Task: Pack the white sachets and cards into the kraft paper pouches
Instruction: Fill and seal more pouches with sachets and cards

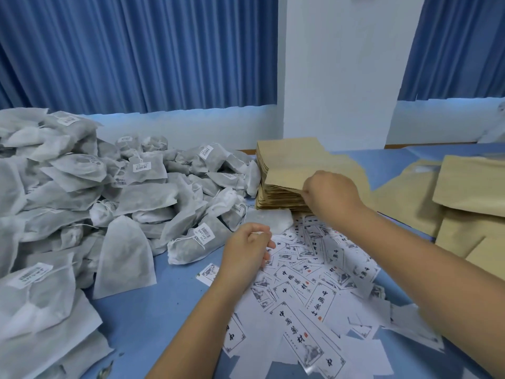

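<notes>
A big heap of white fabric sachets covers the left of the blue table. A stack of flat kraft paper pouches stands in the middle at the back. My right hand pinches the near corner of the top pouch, which is lifted and tilted off the stack. One white sachet lies flat in front of the stack. Just below it, my left hand hovers with loosely curled fingers over a spread of white printed cards; whether it holds a card is unclear.
More kraft pouches lie in a loose pile at the right. Bare blue table shows between the sachet heap and the cards. A white pillar and blue curtains stand behind the table.
</notes>
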The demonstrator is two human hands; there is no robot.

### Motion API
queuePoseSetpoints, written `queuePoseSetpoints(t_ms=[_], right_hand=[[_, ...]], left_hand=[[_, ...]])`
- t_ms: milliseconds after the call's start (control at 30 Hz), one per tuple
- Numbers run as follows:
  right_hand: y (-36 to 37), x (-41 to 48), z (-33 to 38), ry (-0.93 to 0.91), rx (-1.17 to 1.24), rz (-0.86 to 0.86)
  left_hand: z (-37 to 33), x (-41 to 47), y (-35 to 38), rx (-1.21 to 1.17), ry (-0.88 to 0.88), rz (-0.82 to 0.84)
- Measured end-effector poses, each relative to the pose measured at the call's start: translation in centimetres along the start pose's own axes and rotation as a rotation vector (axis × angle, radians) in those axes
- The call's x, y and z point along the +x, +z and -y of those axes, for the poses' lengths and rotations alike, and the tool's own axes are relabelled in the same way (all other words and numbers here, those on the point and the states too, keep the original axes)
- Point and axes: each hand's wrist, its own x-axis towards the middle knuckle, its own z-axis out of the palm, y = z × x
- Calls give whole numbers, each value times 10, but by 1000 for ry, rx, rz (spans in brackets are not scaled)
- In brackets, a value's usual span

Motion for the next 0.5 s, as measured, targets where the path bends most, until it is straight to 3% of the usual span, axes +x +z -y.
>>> queuePoseSetpoints(t_ms=[133, 300, 500], right_hand=[[-18, -34, 19, 6, 261, 52], [-20, -66, 23, 115, 849, 164], [4, -76, 27, 488, 1652, 393]], left_hand=[[1, -11, 7, 3, 96, 193], [1, -22, 11, -38, 106, 348], [-3, -21, 10, -159, 17, 407]])
